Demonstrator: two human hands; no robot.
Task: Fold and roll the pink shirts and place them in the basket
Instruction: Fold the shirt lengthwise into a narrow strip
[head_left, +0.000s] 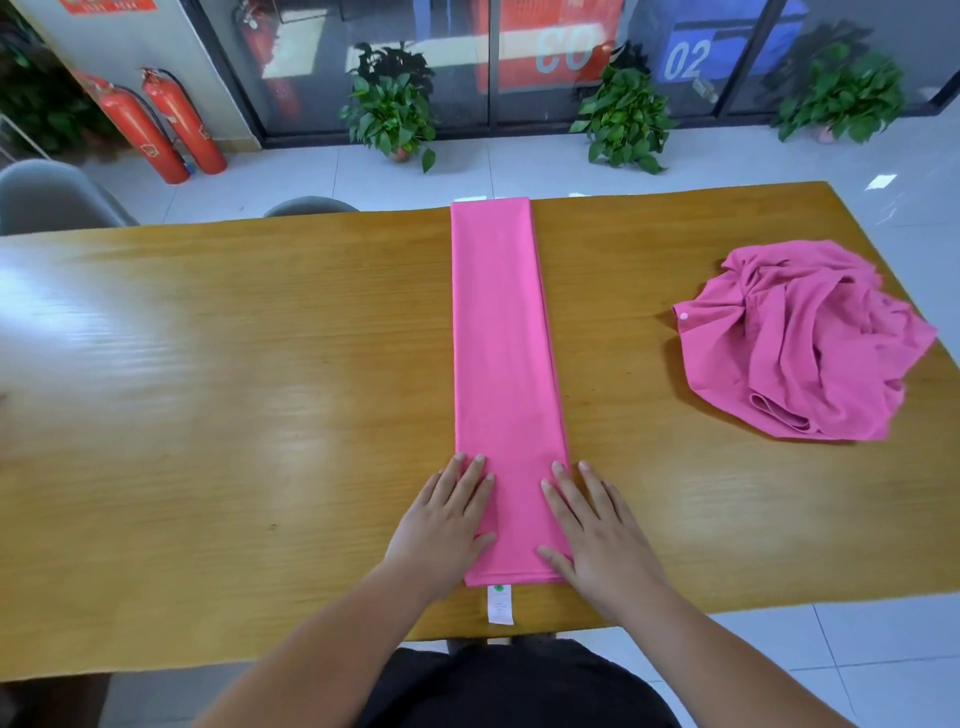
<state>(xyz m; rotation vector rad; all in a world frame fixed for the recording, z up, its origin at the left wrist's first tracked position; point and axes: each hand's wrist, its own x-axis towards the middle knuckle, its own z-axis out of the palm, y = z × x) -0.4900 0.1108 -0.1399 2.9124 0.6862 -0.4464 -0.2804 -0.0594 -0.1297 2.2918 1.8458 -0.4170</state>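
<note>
Our left hand (444, 525) and right hand (597, 535) are bare, with short nails, and both forearms are bare too. Below the near edge of the table (208, 415) we wear a black garment (519, 686).

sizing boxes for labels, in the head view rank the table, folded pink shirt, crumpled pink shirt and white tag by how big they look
1. table
2. folded pink shirt and crumpled pink shirt: similar area, not ranked
3. white tag
</note>
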